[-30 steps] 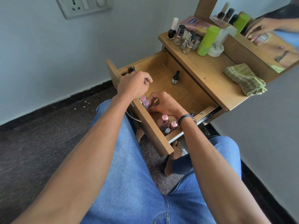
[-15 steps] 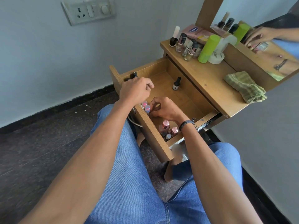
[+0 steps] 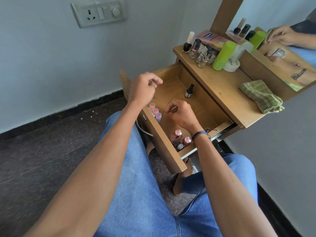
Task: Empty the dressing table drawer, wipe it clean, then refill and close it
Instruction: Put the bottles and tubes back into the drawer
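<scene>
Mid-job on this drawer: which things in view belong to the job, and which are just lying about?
Job: open drawer; black-capped bottle, pink-capped tubes and rose-capped bottles inside it; nail polish bottles and green tube on the tabletop; green checked cloth.
Lying about: wall switch plate; mirror.

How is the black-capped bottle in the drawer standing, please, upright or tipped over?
Upright: the black-capped bottle stands on its base on the drawer floor, cap pointing up.
</scene>
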A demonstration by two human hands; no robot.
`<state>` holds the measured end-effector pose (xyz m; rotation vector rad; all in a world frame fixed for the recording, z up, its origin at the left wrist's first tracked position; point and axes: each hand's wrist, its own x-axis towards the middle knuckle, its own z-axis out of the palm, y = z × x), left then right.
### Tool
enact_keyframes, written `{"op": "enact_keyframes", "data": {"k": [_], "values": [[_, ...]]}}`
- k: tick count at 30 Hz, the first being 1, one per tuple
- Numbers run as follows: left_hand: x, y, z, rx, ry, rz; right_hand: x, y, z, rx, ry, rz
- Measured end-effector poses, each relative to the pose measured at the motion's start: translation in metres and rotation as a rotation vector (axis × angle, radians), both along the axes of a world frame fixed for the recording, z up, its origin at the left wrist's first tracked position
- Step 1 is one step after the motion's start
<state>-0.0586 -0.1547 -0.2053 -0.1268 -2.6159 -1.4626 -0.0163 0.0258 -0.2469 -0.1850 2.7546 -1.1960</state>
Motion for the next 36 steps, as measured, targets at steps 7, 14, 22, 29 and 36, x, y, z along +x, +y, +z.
{"op": "enact_keyframes", "data": {"k": [7, 14, 22, 29, 36], "values": [[-0.011, -0.010, 0.016, 0.560, -0.146, 0.073, 0.009, 0.012, 0.019, -0.111, 0.245, -0.168], [-0.022, 0.035, 0.036, 0.426, -0.135, -0.061, -0.029, 0.042, 0.074, -0.151, 0.667, -0.534], [-0.046, 0.096, 0.046, 0.447, -0.175, -0.036, -0.061, 0.054, 0.068, -0.081, 0.567, -0.555], [-0.073, 0.109, 0.049, 0.396, -0.102, 0.092, -0.080, 0.057, 0.066, -0.020, 0.427, -0.570], [-0.082, 0.119, 0.040, 0.343, -0.127, 0.055, -0.093, 0.049, 0.065, 0.057, 0.432, -0.604]]}}
